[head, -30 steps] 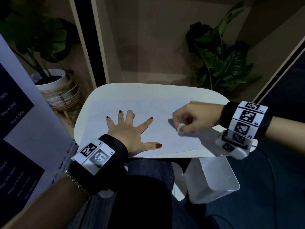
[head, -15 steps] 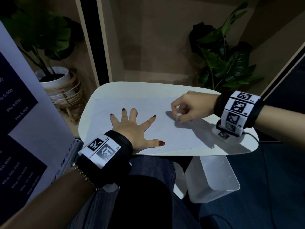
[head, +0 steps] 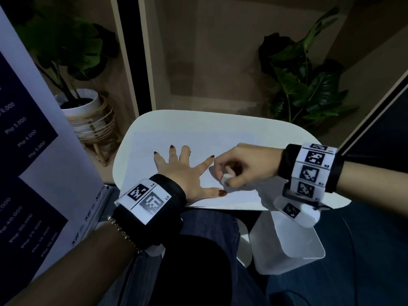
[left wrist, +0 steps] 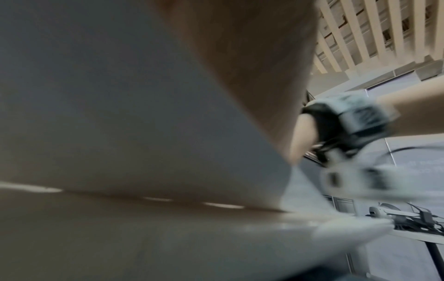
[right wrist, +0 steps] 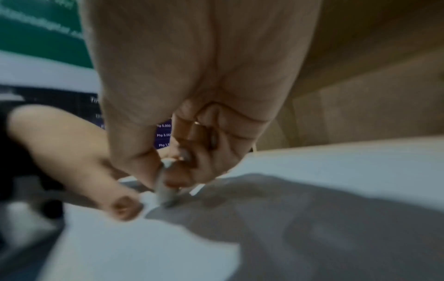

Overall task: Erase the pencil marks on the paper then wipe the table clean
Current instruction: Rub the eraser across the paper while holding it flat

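Note:
A white sheet of paper (head: 198, 142) lies on the small white table (head: 220, 120). My left hand (head: 183, 171) lies flat on the paper with its fingers spread, holding the sheet down. My right hand (head: 236, 171) pinches a small white eraser (head: 225, 180) and presses its tip on the paper, close to my left thumb. In the right wrist view the eraser (right wrist: 163, 192) shows between thumb and fingers, touching the paper (right wrist: 144, 237). Pencil marks are too faint to make out. The left wrist view is blurred, mostly filled by my palm.
A potted plant in a wicker stand (head: 88, 115) stands left of the table, a leafy plant (head: 304, 85) behind it at right. A price banner (head: 26, 173) is at my left. A white stool base (head: 287, 246) sits under the table. My knees are below the near edge.
My right hand has moved left and nearer with the eraser, from the paper's right part to a spot beside my left thumb. The left hand has stayed flat on the sheet.

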Motion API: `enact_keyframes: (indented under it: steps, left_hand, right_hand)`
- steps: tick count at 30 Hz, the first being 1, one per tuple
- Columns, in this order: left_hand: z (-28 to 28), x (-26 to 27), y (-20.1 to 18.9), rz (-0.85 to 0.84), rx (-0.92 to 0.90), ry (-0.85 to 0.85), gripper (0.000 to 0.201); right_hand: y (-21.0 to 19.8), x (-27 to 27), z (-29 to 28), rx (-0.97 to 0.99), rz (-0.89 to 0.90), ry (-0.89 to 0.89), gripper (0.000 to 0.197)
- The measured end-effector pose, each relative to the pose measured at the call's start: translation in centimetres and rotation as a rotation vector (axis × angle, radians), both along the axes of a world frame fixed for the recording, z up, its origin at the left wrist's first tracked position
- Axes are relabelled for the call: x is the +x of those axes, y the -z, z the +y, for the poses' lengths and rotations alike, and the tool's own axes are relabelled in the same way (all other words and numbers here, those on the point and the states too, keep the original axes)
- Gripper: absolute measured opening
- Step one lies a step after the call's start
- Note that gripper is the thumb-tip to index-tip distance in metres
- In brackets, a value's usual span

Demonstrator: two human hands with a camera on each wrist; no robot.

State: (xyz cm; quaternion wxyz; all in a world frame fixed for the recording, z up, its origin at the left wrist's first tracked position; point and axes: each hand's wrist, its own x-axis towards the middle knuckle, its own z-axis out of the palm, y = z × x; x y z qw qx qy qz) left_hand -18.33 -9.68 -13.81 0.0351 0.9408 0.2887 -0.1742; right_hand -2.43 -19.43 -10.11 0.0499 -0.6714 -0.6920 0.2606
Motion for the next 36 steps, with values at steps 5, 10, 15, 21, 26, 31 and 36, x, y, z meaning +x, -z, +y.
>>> enact_keyframes:
  steps: [5,10,15,21,26,31,36]
  left_hand:
    - [-0.2,0.0,-0.2,0.013,0.003,0.002,0.094]
    - [0.5,-0.4,-1.4,0.024,-0.017,0.040,0.092]
    - [4.0,-2.1,-4.4,-0.026,-0.193,0.046,0.086]
    - [6.8,-3.7,-5.3,-0.005,-0.203,-0.031,0.094]
    - [7.4,-4.1,-4.7,0.036,-0.325,-0.036,0.108]
    - [7.0,-4.1,-4.7,0.119,-0.272,0.004,0.110]
    - [6.5,-3.6,-4.3,0.191,-0.190,0.060,0.110]
  right_hand:
    - [-0.6,2.8,0.3,0.117,-0.227,0.135,0.004]
    - [0.0,2.2,-1.1,0.102,-0.099,0.127,0.007]
    - [0.1,4.0,-2.7,0.103,-0.134,0.166,0.007]
    - [0.4,5.0,-3.3,0.093,-0.085,0.223,0.009]
    - [0.6,5.6,-3.4,0.124,-0.151,0.251,0.007]
    - [1.2,6.4,-3.3,0.174,-0.282,0.314,0.004]
    - [1.9,5.0,-3.7,0.334,-0.334,0.370,0.003]
